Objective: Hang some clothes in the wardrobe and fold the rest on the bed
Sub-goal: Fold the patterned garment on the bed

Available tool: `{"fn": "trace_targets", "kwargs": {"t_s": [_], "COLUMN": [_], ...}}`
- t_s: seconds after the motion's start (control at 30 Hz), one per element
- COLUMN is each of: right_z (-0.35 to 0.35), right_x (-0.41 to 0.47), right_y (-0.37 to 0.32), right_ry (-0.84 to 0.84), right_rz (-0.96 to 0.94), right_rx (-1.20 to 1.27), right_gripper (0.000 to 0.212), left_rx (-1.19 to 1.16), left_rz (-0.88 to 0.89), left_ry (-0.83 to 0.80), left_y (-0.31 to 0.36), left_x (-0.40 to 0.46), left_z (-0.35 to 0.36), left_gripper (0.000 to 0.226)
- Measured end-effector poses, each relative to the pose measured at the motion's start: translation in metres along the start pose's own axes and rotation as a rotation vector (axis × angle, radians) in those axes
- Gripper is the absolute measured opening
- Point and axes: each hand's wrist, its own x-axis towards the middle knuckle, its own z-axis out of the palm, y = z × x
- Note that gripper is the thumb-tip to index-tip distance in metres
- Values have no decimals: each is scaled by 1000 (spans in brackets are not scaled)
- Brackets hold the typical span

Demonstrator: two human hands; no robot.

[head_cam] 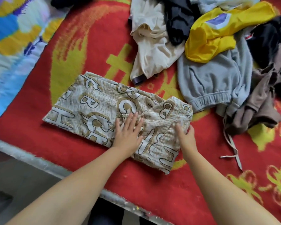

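A beige and white garment printed with large letters lies partly folded on the red and yellow blanket of the bed. My left hand presses flat on its middle with straight fingers. My right hand pinches the garment's folded right edge, thumb on top and fingers hidden beneath the cloth. A loose pile lies beyond: a cream garment, a yellow garment, grey sweatpants, a brown garment and dark clothes.
The bed's near edge runs diagonally from the left down to the bottom middle, with floor below it. A blue, white and yellow quilt covers the far left. A white drawstring trails from the pile onto the blanket.
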Motion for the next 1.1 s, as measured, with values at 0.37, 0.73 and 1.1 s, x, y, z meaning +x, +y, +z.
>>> {"fn": "trace_targets", "kwargs": {"t_s": [0.37,0.73,1.1], "right_z": [35,240,243], "right_x": [-47,-101,-60], "right_y": [-98,-152,-157], "right_ry": [-257,-337,-221], "right_rz": [-275,-303,-1160], "right_rx": [9,-191,-1047], "right_gripper": [60,75,50], "left_rx": [-846,-1885,-1023], "left_rz": [11,-735,-423], "left_ry": [-143,-69,-91], "left_y": [-45,-183,-248], "left_x": [-12,-28,-13], "left_z": [-29,-80,-76], "left_gripper": [57,51,59]}}
